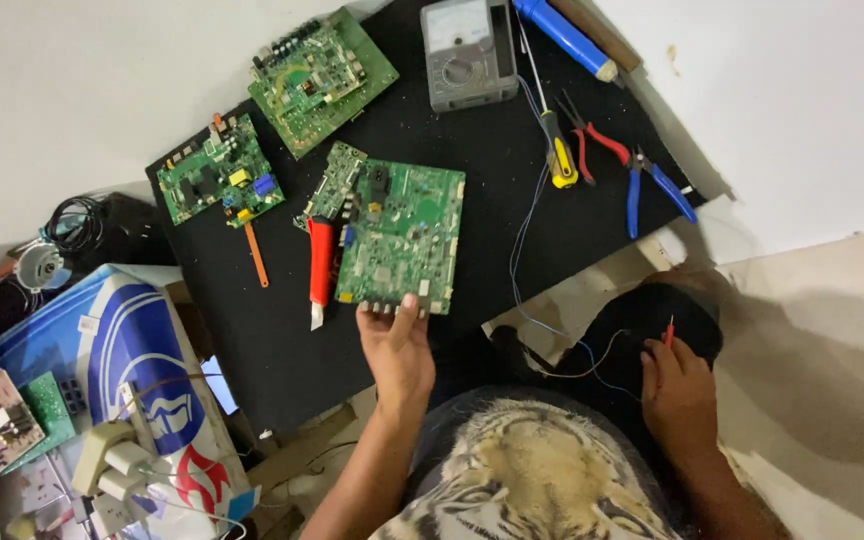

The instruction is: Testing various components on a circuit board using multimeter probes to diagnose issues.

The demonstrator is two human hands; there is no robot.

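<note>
My left hand (397, 345) grips the near edge of a green circuit board (402, 235) that lies on a black mat (282, 330). A red-handled tool (320, 262) lies just left of that board. My right hand (677, 385) is off the mat at the lower right, closed on a thin red probe (669, 330) whose wires trail back toward the mat. A grey analog multimeter (467, 55) sits at the mat's far edge.
Two more green boards (220, 172) (320, 75) and a narrow one (335, 180) lie on the mat's left. A yellow-handled screwdriver (557, 155), red pliers (592, 135), blue pliers (652, 185) and a blue tool (564, 35) lie at the right. A blue-and-white box (142, 370) and loose boards sit lower left.
</note>
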